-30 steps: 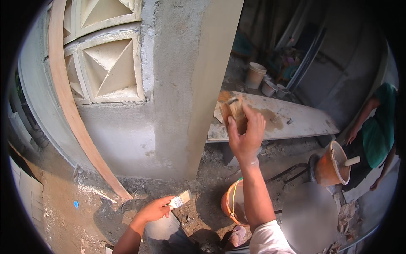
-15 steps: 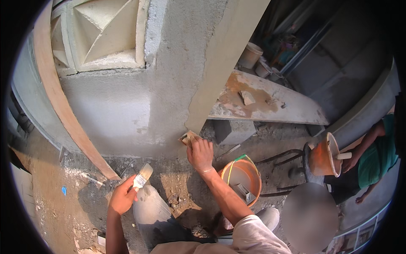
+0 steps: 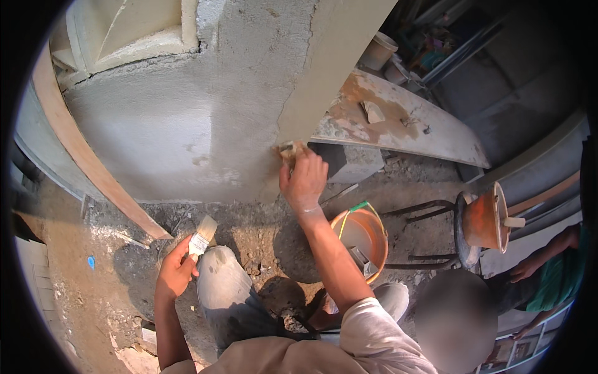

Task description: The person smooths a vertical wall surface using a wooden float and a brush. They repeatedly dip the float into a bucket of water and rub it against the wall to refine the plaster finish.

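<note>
Your right hand (image 3: 305,179) is partly covering a pale piece (image 3: 289,151) | a round blur (image 3: 456,321) is masking whatever lies behind | the top edge is cropping a patterned block (image 3: 140,37)

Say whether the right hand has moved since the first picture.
Yes: judged against the pale board, the right hand has moved left and down, from overlapping it to below its left end.

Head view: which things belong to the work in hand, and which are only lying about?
In the work, it seems:
brush, in the left hand
small pale piece, kind unclear, in the right hand at the wall
green-gripped orange bucket, nearby

Probably just lying about:
blue scrap on the ground
light bucket beyond the board
pale scrap on the board
</note>
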{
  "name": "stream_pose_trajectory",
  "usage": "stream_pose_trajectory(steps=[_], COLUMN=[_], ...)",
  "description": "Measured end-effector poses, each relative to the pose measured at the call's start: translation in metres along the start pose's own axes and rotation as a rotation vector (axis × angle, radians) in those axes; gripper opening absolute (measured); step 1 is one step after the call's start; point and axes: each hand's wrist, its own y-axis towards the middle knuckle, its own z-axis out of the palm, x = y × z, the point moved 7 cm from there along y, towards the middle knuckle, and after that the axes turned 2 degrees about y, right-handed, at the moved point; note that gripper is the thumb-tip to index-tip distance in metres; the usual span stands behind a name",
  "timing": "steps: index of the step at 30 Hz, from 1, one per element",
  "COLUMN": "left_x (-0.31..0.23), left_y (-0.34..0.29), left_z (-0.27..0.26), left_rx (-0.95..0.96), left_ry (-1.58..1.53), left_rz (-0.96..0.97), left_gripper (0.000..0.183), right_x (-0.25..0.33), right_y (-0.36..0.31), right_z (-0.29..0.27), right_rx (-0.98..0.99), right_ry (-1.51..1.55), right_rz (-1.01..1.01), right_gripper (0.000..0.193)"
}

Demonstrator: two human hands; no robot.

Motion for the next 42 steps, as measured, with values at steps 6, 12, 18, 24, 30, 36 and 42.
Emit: stream_pose_trajectory(steps=[6, 12, 18, 24, 30, 36, 42], left_x=[0.017, -0.167, -0.350, -0.487, -0.474, -0.305, -0.167], left_y=[-0.014, -0.032, -0.094, -0.146, -0.141, -0.241, -0.371], left_z=[0.023, 0.072, 0.074, 0.057, 0.082, 0.019, -0.056], left_rx=[0.167, 0.333, 0.471, 0.528, 0.679, 0.423, 0.061], left_ry=[-0.013, 0.163, 0.201, 0.268, 0.356, 0.176, 0.247], left_rz=[-0.091, 0.016, 0.052, 0.065, 0.069, -0.305, -0.997], left_gripper=[0.043, 0.045, 0.048, 0.051, 0.054, 0.042, 0.025], right_x=[0.064, -0.017, -0.249, -0.128, -0.043, -0.195, -0.237], right_y=[-0.140, 0.006, 0.147, 0.393, 0.303, -0.031, -0.254], right_z=[-0.026, -0.150, -0.297, -0.426, -0.410, -0.348, -0.269], right_rx=[0.544, 0.262, -0.037, 0.281, 0.531, 0.589, 1.019], right_ry=[0.500, 0.370, 0.846, 1.064, 0.596, 0.044, -0.055], right_rz=[0.393, 0.526, 1.215, 0.951, 0.693, 1.757, 1.745], right_gripper=[0.041, 0.033, 0.034, 0.041, 0.043, 0.051, 0.055])
